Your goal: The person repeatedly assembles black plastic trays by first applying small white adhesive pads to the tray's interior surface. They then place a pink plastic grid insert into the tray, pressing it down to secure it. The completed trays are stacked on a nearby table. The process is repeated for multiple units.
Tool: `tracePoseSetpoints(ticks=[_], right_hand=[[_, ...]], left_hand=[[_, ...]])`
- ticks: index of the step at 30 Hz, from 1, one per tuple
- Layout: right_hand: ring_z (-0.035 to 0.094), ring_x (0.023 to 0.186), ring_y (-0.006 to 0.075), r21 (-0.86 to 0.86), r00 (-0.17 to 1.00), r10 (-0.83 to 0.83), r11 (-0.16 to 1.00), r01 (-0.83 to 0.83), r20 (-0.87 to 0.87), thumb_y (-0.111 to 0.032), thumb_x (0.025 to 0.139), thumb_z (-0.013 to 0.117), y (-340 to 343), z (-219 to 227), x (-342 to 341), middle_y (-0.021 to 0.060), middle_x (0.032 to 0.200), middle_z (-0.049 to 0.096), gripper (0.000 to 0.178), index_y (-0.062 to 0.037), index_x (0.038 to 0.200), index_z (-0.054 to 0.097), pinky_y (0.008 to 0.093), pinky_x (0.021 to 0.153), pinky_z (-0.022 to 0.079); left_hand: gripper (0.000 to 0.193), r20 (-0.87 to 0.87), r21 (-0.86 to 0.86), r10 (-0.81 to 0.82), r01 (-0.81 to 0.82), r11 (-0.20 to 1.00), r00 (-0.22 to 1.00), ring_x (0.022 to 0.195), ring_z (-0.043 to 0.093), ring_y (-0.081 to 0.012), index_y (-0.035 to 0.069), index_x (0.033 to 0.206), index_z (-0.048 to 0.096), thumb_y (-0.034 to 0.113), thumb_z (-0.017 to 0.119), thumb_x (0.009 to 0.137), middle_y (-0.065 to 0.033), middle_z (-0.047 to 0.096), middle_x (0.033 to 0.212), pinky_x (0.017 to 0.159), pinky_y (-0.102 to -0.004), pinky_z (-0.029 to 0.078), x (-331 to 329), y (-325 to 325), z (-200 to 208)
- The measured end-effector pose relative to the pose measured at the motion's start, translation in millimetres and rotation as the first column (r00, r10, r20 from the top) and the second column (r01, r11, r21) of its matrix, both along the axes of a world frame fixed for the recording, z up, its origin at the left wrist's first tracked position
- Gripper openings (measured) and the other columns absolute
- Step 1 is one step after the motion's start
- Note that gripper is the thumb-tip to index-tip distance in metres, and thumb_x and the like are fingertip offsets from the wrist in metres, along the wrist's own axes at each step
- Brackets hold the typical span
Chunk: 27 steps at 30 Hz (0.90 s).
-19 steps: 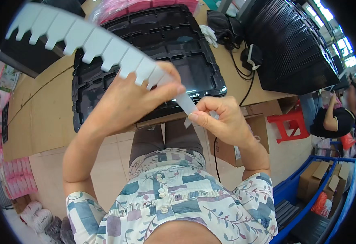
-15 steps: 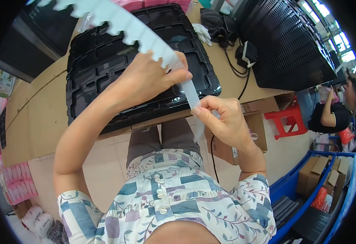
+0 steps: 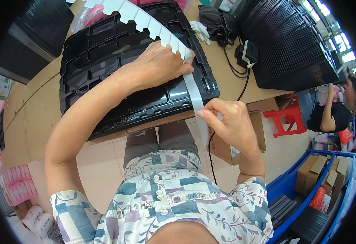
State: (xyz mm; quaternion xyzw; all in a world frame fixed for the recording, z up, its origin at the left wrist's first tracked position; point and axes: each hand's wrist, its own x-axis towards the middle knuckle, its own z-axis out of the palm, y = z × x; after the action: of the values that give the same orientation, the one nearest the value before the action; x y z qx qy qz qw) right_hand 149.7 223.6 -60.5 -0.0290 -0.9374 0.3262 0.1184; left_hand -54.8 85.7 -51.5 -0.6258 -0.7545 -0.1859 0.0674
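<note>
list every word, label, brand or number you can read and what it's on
Wording isn't copied out here, only where it stands:
Tray: raised characters, black on black, along the near edge.
White bundles: dark print, small and warped near the rim.
Carton: small dark marks, too small to read.
Strip: no print shows.
Anything farther off is too small or blurred.

A white short-sleeved blouse (image 3: 190,195) printed with blue-green and mauve rectangles and leafy vines, bearing pale round buttons (image 3: 160,197), is worn with dark grey-brown trousers (image 3: 177,136).
</note>
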Motion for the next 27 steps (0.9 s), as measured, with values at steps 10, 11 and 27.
tracePoseSetpoints(ticks=[10,11,27], right_hand=[[0.065,0.057,0.0248,0.618,0.952,0.306,0.751,-0.232,-0.015,-0.005,0.079,0.065,18.1,19.2,-42.9,0.0093,0.067,0.065,0.034,-0.0041,0.112,0.066,0.0347,0.048,0.048],[0.066,0.057,0.0245,0.64,0.946,0.321,0.719,-0.27,0.04,-0.005,0.079,0.065,18.7,21.7,-42.5,0.0098,0.067,0.065,0.036,-0.0029,0.115,0.066,0.0348,0.048,0.048],[0.067,0.053,0.0241,0.637,0.902,0.39,0.651,-0.414,0.187,-0.006,0.078,0.065,27.2,35.3,-55.3,0.0107,0.06,0.065,0.049,0.0026,0.127,0.061,0.0339,0.047,0.048]], left_hand=[[0.025,0.035,-0.1,0.036,-0.032,0.995,0.999,0.077,0.068,-0.0364,0.011,0.102,0.063,0.035,0.061,0.096,-0.0113,0.066,0.091,0.068,-0.0435,0.055,-3.9,-2.5,-1.3],[0.026,0.092,-0.157,0.085,-0.069,0.985,0.992,0.083,0.068,-0.0376,0.014,0.106,0.062,0.039,0.059,0.098,-0.0098,0.066,0.102,0.071,-0.0444,0.056,-2.2,-3.3,-1.6],[0.025,0.099,0.001,0.006,-0.006,1.0,0.995,0.087,0.065,-0.0338,0.007,0.103,0.059,0.031,0.063,0.095,-0.0085,0.064,0.102,0.072,-0.0408,0.054,-3.5,-3.6,-8.9]])
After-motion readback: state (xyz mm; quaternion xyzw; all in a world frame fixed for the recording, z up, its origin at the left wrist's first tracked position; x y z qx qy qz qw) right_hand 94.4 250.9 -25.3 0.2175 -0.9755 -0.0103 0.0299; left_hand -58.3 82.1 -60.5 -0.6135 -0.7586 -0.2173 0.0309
